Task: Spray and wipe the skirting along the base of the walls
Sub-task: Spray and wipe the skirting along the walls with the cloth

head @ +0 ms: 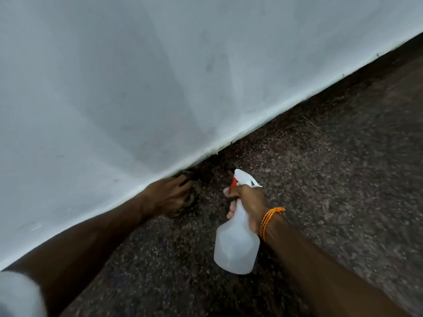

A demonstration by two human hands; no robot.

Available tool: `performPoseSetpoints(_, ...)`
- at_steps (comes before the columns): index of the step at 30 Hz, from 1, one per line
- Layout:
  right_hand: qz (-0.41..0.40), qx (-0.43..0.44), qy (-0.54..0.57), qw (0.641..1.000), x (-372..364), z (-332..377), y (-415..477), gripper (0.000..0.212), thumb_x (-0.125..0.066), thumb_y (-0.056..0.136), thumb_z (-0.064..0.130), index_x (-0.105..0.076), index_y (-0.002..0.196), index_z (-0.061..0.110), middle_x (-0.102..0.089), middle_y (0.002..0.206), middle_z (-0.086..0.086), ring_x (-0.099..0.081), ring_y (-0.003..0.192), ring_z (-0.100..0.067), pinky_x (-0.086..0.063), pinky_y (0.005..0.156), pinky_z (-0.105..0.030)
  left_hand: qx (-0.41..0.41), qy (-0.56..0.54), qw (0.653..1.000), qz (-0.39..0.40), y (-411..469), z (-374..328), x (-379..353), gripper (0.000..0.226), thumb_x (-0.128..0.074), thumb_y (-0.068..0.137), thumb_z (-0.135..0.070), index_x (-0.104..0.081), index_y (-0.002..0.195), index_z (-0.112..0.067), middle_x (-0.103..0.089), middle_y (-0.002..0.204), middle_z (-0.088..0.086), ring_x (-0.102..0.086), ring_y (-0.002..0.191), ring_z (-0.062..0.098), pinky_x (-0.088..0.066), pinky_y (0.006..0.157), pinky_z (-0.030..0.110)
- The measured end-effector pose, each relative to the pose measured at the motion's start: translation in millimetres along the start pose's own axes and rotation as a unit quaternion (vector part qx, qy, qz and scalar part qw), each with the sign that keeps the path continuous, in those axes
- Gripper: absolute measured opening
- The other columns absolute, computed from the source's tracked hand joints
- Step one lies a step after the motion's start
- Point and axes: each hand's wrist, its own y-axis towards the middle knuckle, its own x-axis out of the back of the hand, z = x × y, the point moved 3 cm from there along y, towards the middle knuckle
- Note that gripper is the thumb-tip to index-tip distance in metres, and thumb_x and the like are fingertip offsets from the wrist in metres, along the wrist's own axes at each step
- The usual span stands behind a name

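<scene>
A dark speckled skirting (pixel 263 131) runs diagonally along the base of the white wall (pixel 137 76), from lower left to upper right. My left hand (pixel 169 195) grips a dark crumpled cloth (pixel 191 197) and holds it against the skirting where wall meets floor. My right hand (pixel 248 205) holds a translucent white spray bottle (pixel 235 243) by its neck, just right of the cloth and above the floor. Its white head with a red trigger (pixel 234 183) points toward the skirting; a finger lies on the trigger.
Dark speckled stone floor (pixel 332 191) fills the lower right. An orange cord bracelet (pixel 270 219) sits on my right wrist. A white sleeve (pixel 18 296) shows at the bottom left corner.
</scene>
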Motion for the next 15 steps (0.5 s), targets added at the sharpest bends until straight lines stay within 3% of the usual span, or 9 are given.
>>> performPoseSetpoints(4,-0.004,0.000,-0.004,1.000,2,-2,3,0.038,-0.062,0.086,0.004,-0.066,0.123,-0.001,-0.049,0.046,-0.012,-0.046,0.038,-0.022,-0.047,0.045,-0.027,0.071,-0.020,0.997,-0.029,64,4,24,0.030,-0.043,0.081,-0.011,-0.072,0.075,-0.010,-0.066,0.081,0.010,-0.059,0.076,0.029,-0.042,0.067,0.036)
performPoseSetpoints(6,0.005,0.001,-0.017,1.000,-5,-4,0,0.045,-0.063,0.086,0.005,-0.065,0.131,0.003,-0.050,0.046,-0.012,-0.047,0.038,-0.023,-0.048,0.044,-0.028,0.107,-0.055,0.993,-0.009,59,1,28,0.029,-0.043,0.078,-0.008,-0.072,0.073,-0.009,-0.064,0.078,0.011,-0.062,0.073,0.030,-0.045,0.060,0.033)
performPoseSetpoints(10,0.030,0.009,-0.013,0.999,-22,-10,-12,0.053,-0.060,0.088,0.003,-0.057,0.141,0.006,-0.053,0.043,-0.006,-0.047,0.036,-0.020,-0.047,0.042,-0.027,0.114,-0.084,0.989,0.051,-12,-2,32,0.024,-0.049,0.075,-0.011,-0.072,0.075,-0.008,-0.064,0.085,0.012,-0.060,0.081,0.033,-0.048,0.050,0.032)
performPoseSetpoints(13,0.040,0.025,-0.006,0.999,-39,-20,-24,0.050,-0.054,0.089,-0.002,-0.057,0.130,0.027,-0.054,0.046,-0.004,-0.046,0.039,-0.019,-0.045,0.046,-0.028,0.137,-0.094,0.982,0.085,-76,1,51,0.031,-0.044,0.081,-0.015,-0.073,0.085,-0.005,-0.065,0.096,0.013,-0.057,0.089,0.032,-0.050,0.045,0.033)
performPoseSetpoints(15,0.053,0.025,-0.011,0.998,-53,-24,-33,0.053,-0.050,0.090,-0.004,-0.058,0.136,0.022,-0.055,0.044,-0.002,-0.045,0.038,-0.019,-0.044,0.045,-0.028,0.136,-0.080,0.984,0.087,-106,8,75,0.037,-0.037,0.085,-0.013,-0.073,0.090,-0.003,-0.066,0.099,0.015,-0.060,0.089,0.033,-0.053,0.047,0.035)
